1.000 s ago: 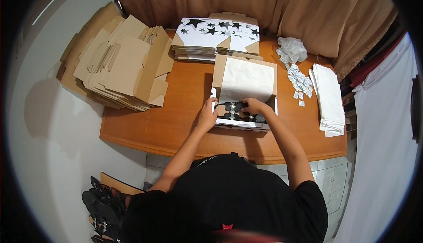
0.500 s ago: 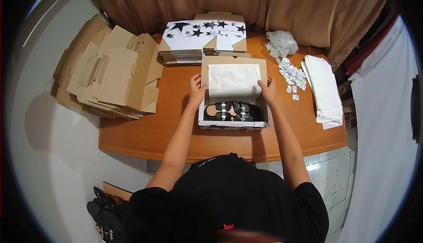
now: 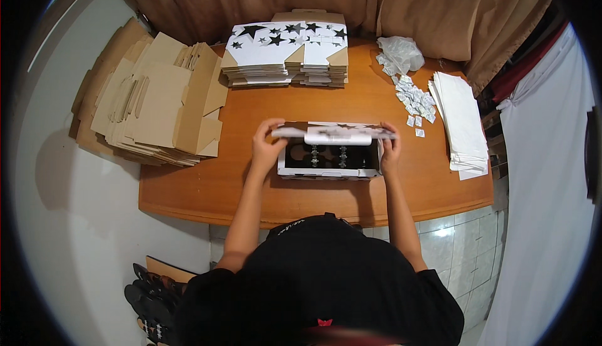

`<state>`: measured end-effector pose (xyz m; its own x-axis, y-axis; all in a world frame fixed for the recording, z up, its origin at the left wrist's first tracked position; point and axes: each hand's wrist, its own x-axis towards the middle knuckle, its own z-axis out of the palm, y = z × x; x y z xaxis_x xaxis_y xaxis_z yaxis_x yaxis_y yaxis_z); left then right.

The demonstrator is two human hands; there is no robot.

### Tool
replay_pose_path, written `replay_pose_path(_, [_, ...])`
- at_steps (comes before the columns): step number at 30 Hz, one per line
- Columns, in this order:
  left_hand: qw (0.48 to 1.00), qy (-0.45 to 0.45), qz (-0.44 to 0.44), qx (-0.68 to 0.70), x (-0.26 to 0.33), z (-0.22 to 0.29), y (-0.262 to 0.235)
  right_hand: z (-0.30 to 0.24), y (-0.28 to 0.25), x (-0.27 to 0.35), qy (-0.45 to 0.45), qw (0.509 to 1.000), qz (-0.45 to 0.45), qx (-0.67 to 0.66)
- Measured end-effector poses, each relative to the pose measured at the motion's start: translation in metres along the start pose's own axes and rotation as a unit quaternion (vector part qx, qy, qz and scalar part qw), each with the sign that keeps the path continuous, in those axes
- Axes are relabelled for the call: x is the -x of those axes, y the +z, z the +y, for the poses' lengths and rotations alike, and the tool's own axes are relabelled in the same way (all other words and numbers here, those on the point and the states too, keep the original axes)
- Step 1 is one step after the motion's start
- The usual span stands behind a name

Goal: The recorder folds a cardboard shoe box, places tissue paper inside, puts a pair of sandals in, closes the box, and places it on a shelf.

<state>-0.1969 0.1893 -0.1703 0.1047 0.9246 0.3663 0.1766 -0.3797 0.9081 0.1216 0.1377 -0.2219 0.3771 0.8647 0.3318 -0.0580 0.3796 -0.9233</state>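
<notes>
A white shoe box (image 3: 329,173) with a star print stands on the wooden table in front of me, partly open. Its hinged lid (image 3: 342,126) is tipped partway down over it, blurred at the edge. Inside, in the lid's shadow, lies a pair of black sandals (image 3: 327,156) with silvery ornaments on the straps. White paper (image 3: 338,139) shows under the lid's front edge. My left hand (image 3: 268,140) is closed on the lid's left corner, and my right hand (image 3: 389,146) grips its right corner.
Flattened brown cartons (image 3: 157,101) are piled at the left. Star-printed flat boxes (image 3: 285,54) stack at the back. On the right lie small white sachets (image 3: 415,100), a clear plastic bag (image 3: 401,54) and folded white paper (image 3: 459,120). More black sandals (image 3: 150,299) sit low at the left.
The lid has swung from upright toward me, over the sandals, with both hands moving along on its corners. The white paper has folded down with it.
</notes>
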Motion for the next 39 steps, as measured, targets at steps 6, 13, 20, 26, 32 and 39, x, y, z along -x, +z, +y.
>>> replay_pose_path(6, [0.994, -0.022, -0.044, -0.102, 0.062, 0.007, 0.007, -0.019, -0.003, 0.036, -0.033, 0.991, -0.001, 0.130])
replay_pose_path(13, [0.998, -0.033, 0.034, -0.049, 0.085, -0.001, 0.031, -0.026, -0.009, 0.058, -0.027, 0.970, -0.022, 0.240])
replay_pose_path(20, [0.986, -0.031, 0.041, -0.156, 0.086, -0.002, 0.038, -0.052, 0.012, 0.069, -0.086, 0.898, -0.082, 0.423])
replay_pose_path(26, [0.963, 0.038, 0.206, -0.171, 0.094, 0.005, 0.065, -0.045, 0.025, 0.067, -0.098, 0.893, -0.042, 0.436])
replay_pose_path(32, [0.923, 0.177, 0.012, -0.340, 0.127, 0.001, 0.074, -0.038, 0.024, 0.069, -0.136, 0.889, -0.024, 0.437])
replay_pose_path(39, [0.917, 0.133, -0.003, -0.377, 0.122, 0.010, 0.088, -0.043, 0.024, 0.065, -0.125, 0.891, -0.022, 0.436])
